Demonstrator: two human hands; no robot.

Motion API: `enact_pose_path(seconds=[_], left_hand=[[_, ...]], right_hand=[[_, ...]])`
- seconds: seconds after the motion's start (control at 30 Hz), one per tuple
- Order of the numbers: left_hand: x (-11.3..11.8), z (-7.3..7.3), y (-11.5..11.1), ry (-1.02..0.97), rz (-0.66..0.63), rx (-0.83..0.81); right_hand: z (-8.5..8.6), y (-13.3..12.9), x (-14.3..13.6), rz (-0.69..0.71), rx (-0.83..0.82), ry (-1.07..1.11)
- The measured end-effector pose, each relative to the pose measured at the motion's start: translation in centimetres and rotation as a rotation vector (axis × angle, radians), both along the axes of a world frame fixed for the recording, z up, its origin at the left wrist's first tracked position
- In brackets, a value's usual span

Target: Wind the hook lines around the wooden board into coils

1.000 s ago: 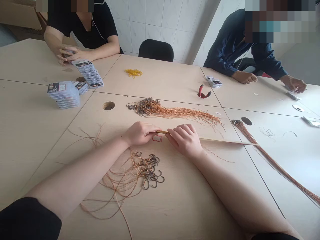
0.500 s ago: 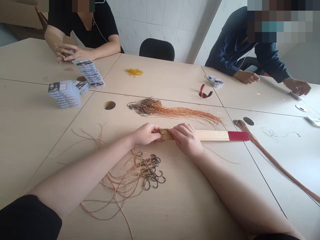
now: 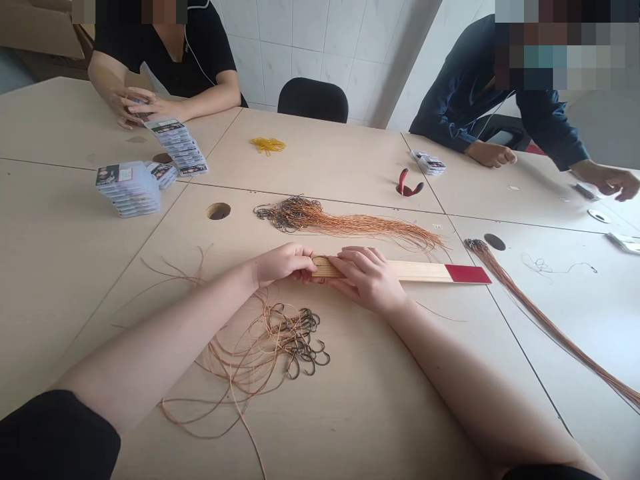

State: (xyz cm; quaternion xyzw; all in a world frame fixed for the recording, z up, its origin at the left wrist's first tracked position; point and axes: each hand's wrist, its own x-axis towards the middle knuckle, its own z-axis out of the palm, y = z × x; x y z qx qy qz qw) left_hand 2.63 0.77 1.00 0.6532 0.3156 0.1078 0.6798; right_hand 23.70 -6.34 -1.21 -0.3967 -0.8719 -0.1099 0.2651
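Observation:
A flat wooden strip [image 3: 420, 271] with a dark red end is held level above the table between my hands. My left hand [image 3: 286, 265] pinches its left end, where a fish hook [image 3: 318, 259] lies partly hidden by the fingers. My right hand [image 3: 367, 277] is wrapped over the strip just beside the hook, fingers on top and thumb at the near edge. A thin orange line trails out to the right, behind my right hand. Below my hands lies a loose pile of fish hooks [image 3: 305, 347] with tangled orange lines [image 3: 233, 373].
Beyond the strip lies a large bundle of hooks with orange lines [image 3: 350, 223]. Another bundle [image 3: 540, 307] stretches along the right. Red-handled pliers [image 3: 410, 185] stand in a table hole. Clear boxes [image 3: 129, 190] are stacked at left, near yellow pieces [image 3: 268, 145]. Two people sit opposite.
The strip has shifted slightly left with my hands. My right fingers have moved from the hook to lie over the strip, thumb lower. The right-hand person's hand has moved farther right.

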Motion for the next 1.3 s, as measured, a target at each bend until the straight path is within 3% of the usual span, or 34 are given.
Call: enact_pose_path(seconds=[0.7,0.83,1.07,1.3], left_hand=[[-0.2,0.3,0.2,0.032,0.012,-0.091],[-0.2,0.6,0.3,0.086,-0.047,-0.141],[0.0,0.8,0.0,0.066,-0.105,-0.284],[0.6,1.2,-0.3,0.085,0.026,-0.329]], right_hand=[[0.1,0.1,-0.1,-0.001,-0.033,0.007],[1.4,-0.2,-0.2,-0.009,-0.172,0.033],[5.0,-0.5,0.2,0.075,-0.653,0.149],[5.4,-0.3,0.3,0.074,-0.746,0.235]])
